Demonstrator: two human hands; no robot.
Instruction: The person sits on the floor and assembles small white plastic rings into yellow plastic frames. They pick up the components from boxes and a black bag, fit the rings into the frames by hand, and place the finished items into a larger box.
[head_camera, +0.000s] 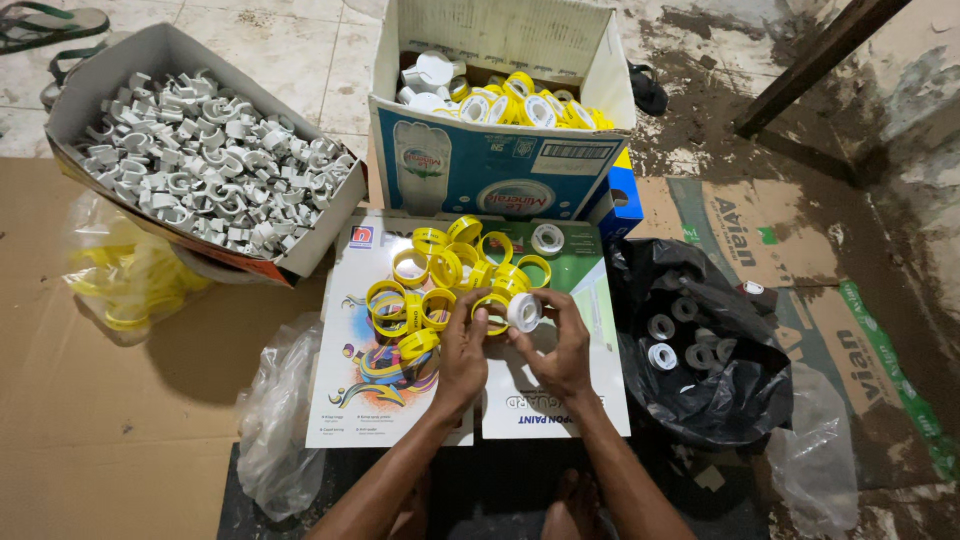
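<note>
A: Hands, quick?

B: My left hand and my right hand meet over the printed cardboard sheet. Right hand's fingers are closed around a white tape roll; left hand's fingertips pinch a yellow ring touching that roll.

A: Where's the rest?

B: The pile of yellow rings lies on the sheet just above my left hand, and one lone white roll sits at the pile's upper right. An open blue-and-white carton behind holds finished yellow-and-white rolls. The grey box at upper left is full of white plastic clips, with a clear bag of yellow rings below it. The black bag to my right holds bare tape rolls. Everything is on the floor, on flattened cardboard.
</note>
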